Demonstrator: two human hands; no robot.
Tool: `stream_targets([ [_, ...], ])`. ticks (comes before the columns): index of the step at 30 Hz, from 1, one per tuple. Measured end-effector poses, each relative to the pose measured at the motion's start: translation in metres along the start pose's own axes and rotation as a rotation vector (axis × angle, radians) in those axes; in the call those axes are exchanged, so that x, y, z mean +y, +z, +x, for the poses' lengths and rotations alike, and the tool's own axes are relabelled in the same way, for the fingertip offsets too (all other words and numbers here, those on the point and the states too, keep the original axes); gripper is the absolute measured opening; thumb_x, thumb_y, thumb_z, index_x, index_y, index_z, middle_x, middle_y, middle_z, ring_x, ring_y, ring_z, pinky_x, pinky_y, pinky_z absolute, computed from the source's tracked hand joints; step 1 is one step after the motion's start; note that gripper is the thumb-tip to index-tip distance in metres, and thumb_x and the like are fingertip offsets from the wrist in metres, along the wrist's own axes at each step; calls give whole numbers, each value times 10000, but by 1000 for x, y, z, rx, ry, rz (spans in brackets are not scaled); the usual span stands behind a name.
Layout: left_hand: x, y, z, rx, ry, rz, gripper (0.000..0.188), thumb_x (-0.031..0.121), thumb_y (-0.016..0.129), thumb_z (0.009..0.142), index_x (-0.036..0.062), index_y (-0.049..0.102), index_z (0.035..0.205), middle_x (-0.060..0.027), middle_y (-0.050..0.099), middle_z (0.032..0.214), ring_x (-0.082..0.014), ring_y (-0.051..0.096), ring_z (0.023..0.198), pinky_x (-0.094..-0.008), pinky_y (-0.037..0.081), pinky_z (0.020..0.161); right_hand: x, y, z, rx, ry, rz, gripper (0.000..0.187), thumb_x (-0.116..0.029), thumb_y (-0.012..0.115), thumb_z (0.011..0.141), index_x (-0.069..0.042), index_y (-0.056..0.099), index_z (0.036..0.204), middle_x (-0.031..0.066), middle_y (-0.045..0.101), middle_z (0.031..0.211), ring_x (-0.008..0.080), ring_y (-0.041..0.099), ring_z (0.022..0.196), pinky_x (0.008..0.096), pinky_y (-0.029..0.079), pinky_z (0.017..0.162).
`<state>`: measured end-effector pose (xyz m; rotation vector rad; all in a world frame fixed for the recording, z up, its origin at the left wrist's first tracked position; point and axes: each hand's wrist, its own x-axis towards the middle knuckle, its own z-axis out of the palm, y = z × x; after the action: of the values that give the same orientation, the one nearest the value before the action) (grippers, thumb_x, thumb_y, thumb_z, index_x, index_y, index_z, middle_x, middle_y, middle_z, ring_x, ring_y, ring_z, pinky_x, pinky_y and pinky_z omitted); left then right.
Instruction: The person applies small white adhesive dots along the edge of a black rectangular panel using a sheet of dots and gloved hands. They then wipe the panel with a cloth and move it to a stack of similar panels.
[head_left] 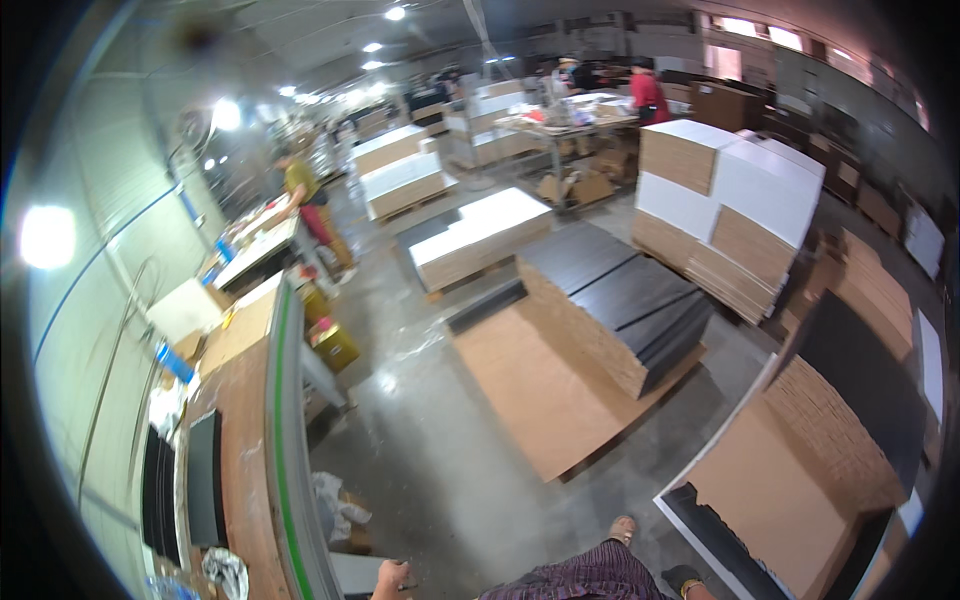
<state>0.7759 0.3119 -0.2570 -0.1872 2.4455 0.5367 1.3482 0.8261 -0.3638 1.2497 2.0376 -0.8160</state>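
My left hand shows at the lower edge, beside the near end of the long workbench. Its fingers are curled, and a small dark bit shows by them, too small to name. Further right, what looks like my right hand is dark, as if gloved, with a yellowish band at the wrist; its fingers cannot be made out. It is nearest the tray-like stack of brown board with black edge pieces. Between the hands are my dark patterned clothing and a sandalled foot.
Black panels lie stacked on a large brown sheet ahead. White-and-brown stacks stand beyond. Along the left wall, dark strips rest on the workbench. A person works at a table further off; a person in red stands at the back.
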Motion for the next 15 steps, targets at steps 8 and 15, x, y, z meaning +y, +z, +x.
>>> stream_targets([
  [8, -113, 37, -92, -33, -226, -306, 261, 237, 661, 896, 6, 773, 942, -110, 753, 806, -183, 720, 705, -333, 566, 643, -190, -96, 57, -180, -363, -439, 580, -518, 468, 937, -79, 700, 1237, 198, 626, 1346, 393, 593, 1248, 486, 436, 1083],
  [15, -137, 141, -88, -137, 138, -356, 488, 375, 695, 908, -42, 712, 1160, -227, 744, 1077, -308, 709, 1012, -420, 547, 874, -313, -124, 156, -123, -494, -473, 567, -520, 498, 929, -86, 713, 1224, 201, 633, 1332, 408, 599, 1232, 496, 449, 1063],
])
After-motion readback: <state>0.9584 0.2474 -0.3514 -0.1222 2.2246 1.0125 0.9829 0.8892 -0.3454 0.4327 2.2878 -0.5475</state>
